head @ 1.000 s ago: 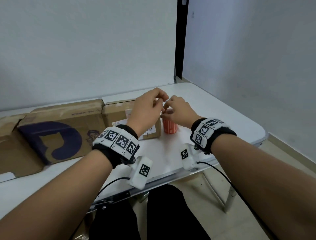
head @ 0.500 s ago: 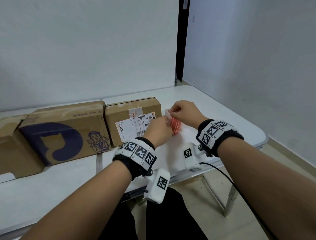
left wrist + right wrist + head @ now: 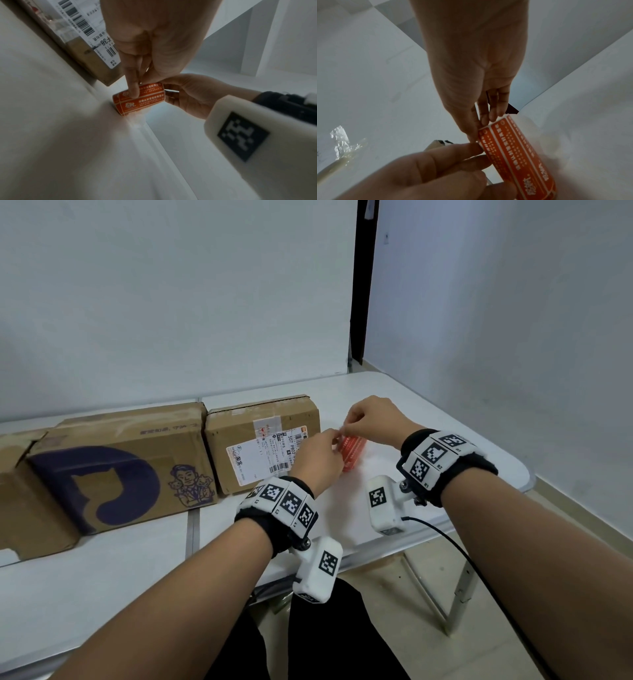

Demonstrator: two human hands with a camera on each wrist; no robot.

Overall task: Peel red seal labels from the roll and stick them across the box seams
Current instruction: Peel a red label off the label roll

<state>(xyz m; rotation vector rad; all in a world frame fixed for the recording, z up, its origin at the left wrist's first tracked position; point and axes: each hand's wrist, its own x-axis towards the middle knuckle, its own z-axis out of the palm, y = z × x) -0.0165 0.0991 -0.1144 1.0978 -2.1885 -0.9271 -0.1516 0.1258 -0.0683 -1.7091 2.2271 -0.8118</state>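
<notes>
White desk (image 3: 428, 405), centre frame: right hand (image 3: 373, 419) pinches label roll (image 3: 352, 453) top to steady it; left hand (image 3: 320, 455) fingertips nip label edge, likely starting peel.

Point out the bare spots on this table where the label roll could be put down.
Bare tabletop lies between the printed box and the near edge, and at the far right corner behind both hands. It is crowded where the left hand and right hand hold the label roll beside the small box.
</notes>
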